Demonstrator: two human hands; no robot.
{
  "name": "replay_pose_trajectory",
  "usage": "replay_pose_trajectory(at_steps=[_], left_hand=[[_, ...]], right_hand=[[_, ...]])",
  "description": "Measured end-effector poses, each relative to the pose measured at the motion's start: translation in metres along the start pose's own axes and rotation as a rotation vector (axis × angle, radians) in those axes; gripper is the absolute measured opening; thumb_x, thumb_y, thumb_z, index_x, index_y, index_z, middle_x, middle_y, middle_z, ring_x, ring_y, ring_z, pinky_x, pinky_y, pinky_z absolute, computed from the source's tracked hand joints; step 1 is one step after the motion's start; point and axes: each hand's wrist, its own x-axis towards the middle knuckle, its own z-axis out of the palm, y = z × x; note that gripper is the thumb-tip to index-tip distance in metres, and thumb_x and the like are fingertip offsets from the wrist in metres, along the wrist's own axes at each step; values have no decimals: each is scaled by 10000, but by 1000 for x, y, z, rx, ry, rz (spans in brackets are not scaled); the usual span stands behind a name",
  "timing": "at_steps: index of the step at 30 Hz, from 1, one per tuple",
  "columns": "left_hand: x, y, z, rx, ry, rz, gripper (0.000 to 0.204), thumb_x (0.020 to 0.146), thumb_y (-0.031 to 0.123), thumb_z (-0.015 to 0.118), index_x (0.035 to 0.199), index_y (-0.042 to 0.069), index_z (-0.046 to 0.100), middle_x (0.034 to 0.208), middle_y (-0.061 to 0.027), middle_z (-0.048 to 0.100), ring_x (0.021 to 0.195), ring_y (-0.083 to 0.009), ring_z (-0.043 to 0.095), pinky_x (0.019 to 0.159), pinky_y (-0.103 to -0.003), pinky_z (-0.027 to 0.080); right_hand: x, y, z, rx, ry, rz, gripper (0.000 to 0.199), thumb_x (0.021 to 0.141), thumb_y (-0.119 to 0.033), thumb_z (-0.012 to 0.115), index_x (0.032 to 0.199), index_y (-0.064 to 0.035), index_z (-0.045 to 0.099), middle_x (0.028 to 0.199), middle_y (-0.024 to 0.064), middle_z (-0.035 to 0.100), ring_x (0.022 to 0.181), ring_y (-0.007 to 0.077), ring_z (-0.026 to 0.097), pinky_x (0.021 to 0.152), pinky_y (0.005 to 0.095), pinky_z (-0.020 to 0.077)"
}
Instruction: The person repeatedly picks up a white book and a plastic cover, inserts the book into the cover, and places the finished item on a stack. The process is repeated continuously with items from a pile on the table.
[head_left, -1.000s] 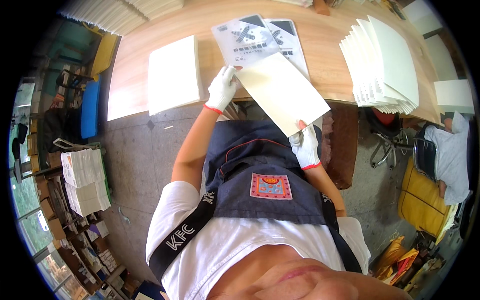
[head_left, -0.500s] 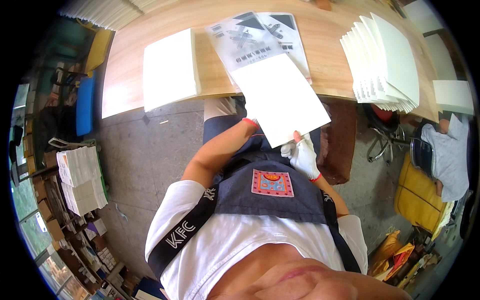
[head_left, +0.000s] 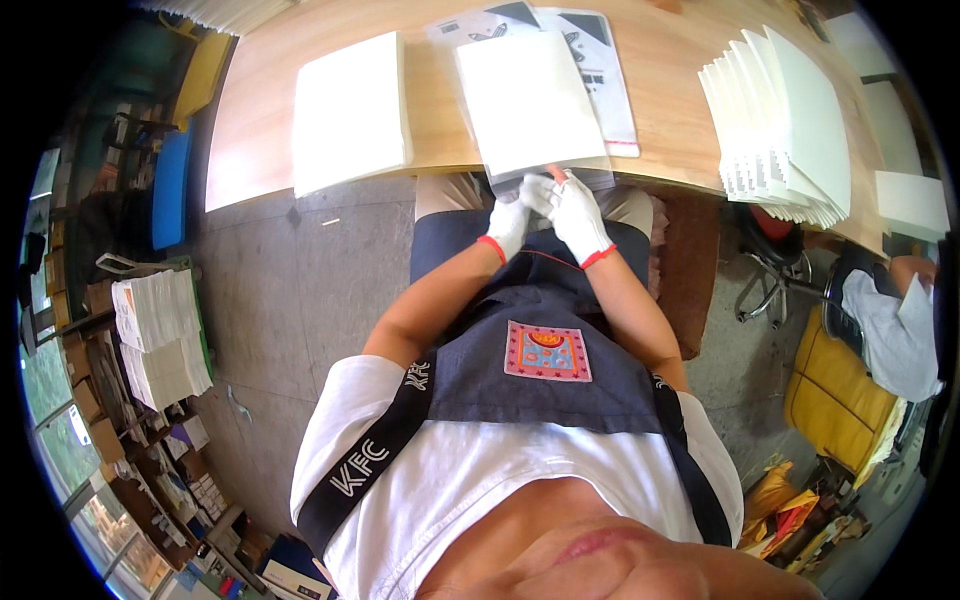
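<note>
A long light wooden counter (head_left: 650,95) carries everything. Toward its right end leans a fanned stack of white sheets (head_left: 785,125); toward the left lies a flat white pad of paper (head_left: 350,110). At the near edge, in the middle, a white rectangular card in a clear plastic sleeve (head_left: 530,100) overhangs the counter. The white-gloved right hand (head_left: 575,205) and white-gloved left hand (head_left: 508,220) meet just below, both pinched shut on the sleeve's open lower edge.

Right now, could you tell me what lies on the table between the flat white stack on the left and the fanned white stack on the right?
In the head view, a white sheet in a clear sleeve lies between the flat stack and the fanned stack, over printed sheets.
</note>
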Motion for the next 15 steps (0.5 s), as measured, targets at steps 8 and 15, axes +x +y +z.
replay_pose_trajectory(at_steps=[8,15], left_hand=[[-29,47,-58,236,52,48,225,896,211,561,1013,19,567,916,-99,641,763,-208,654,634,-285,536],[-26,56,-66,314,-39,110,314,897,147,498,1094,-96,495,912,-138,636,758,-202,650,639,-279,544]], right_hand=[[-14,3,15,-1357,-273,-456,182,874,-100,492,1049,-115,539,723,47,647,657,173,648,512,312,456],[10,10,28,-1889,-482,-719,126,864,-232,495,890,-109,486,758,92,657,669,274,636,547,399,477]])
